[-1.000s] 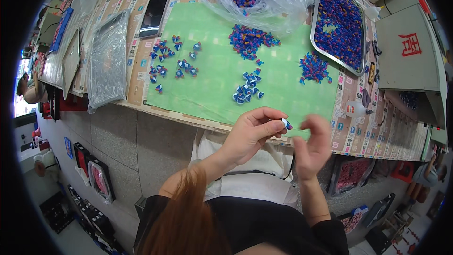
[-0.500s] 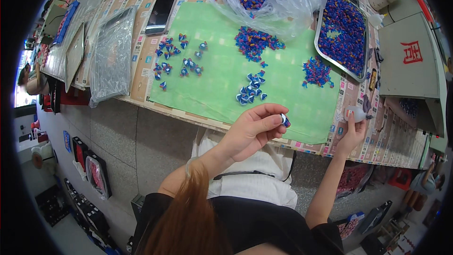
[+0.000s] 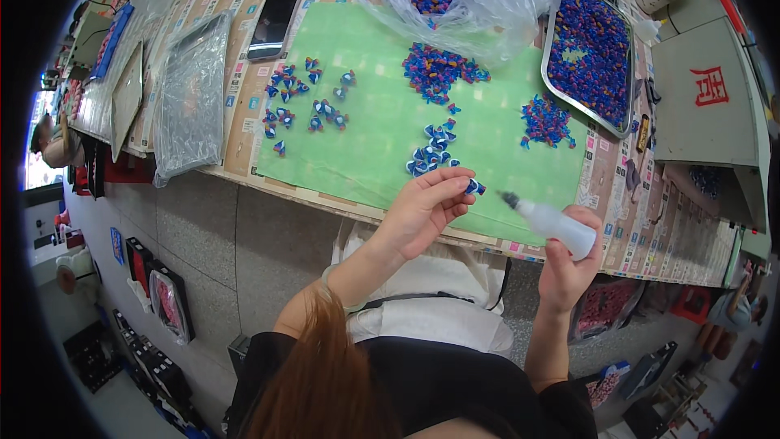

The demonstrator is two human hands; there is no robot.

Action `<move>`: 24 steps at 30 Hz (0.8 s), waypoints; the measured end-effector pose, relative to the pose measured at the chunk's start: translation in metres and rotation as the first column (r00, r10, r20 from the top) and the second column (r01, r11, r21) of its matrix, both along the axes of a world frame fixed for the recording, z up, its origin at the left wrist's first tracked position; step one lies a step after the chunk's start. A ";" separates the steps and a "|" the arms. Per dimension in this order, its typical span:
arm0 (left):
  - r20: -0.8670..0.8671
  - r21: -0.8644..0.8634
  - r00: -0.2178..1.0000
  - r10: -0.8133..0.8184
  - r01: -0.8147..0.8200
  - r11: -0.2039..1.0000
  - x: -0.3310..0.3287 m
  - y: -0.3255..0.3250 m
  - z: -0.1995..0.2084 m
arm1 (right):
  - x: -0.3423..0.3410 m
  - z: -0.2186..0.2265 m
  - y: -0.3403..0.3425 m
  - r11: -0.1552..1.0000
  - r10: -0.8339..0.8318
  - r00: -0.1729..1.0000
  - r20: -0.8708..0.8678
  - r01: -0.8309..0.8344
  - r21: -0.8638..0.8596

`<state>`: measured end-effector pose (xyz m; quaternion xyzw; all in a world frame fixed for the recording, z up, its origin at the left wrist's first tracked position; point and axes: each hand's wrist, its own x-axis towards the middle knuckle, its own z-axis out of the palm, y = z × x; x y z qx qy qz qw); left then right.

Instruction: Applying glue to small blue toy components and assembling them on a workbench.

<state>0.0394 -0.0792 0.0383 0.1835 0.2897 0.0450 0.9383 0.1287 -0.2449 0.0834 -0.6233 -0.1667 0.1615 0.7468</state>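
Between the thumb and fingertips of my left hand (image 3: 422,215) is a small blue-and-white plastic piece (image 3: 474,187) with a reddish end. My right hand (image 3: 573,264) is wrapped round a white squeeze bottle (image 3: 559,228), held tilted. Its dark nozzle (image 3: 510,198) points left toward the piece, a short gap apart from it. Just beyond my left hand, a cluster of blue-and-white pieces (image 3: 431,150) lies on the green sheet (image 3: 357,171). Farther left on the sheet are several small groups of similar pieces with reddish ends (image 3: 288,85).
Loose blue, red and orange parts form a heap (image 3: 435,73) and a smaller pile (image 3: 546,122). A metal tray (image 3: 546,73) of such parts stands at the right, a clear plastic bag (image 3: 496,24) behind. Leftward lie a phone (image 3: 275,23) and a plastic-wrapped tray (image 3: 193,97). A grey box (image 3: 699,97) stands far right.
My right hand has lifted the bottle from the table's right side and brought it left, nozzle toward the piece. My left hand has shifted slightly left and away from me with its piece.
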 end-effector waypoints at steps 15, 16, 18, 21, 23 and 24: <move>0.003 -0.027 0.999 -0.032 0.032 0.999 -0.003 0.001 -0.004 | -0.005 0.002 0.010 0.987 -0.002 0.996 0.091 0.016 -0.159; 0.003 -0.028 0.999 -0.034 0.034 0.999 -0.003 0.001 -0.003 | -0.005 0.003 0.011 0.986 -0.001 0.996 0.086 0.015 -0.164; 0.004 -0.025 0.999 -0.035 0.035 0.999 -0.002 0.000 -0.002 | -0.005 0.003 0.012 0.986 -0.001 0.997 0.082 0.015 -0.169; -0.016 -0.029 0.999 -0.041 0.040 0.999 -0.002 0.001 -0.002 | -0.004 0.003 0.011 0.988 -0.004 0.996 0.086 0.018 -0.154; -0.015 -0.029 0.999 -0.044 0.043 0.999 -0.001 0.000 -0.002 | -0.003 0.005 0.010 0.990 0.010 0.997 0.076 0.001 -0.144; -0.013 -0.029 0.999 -0.045 0.045 0.999 -0.001 0.000 -0.003 | -0.002 0.004 0.009 0.990 0.008 0.997 0.076 0.003 -0.144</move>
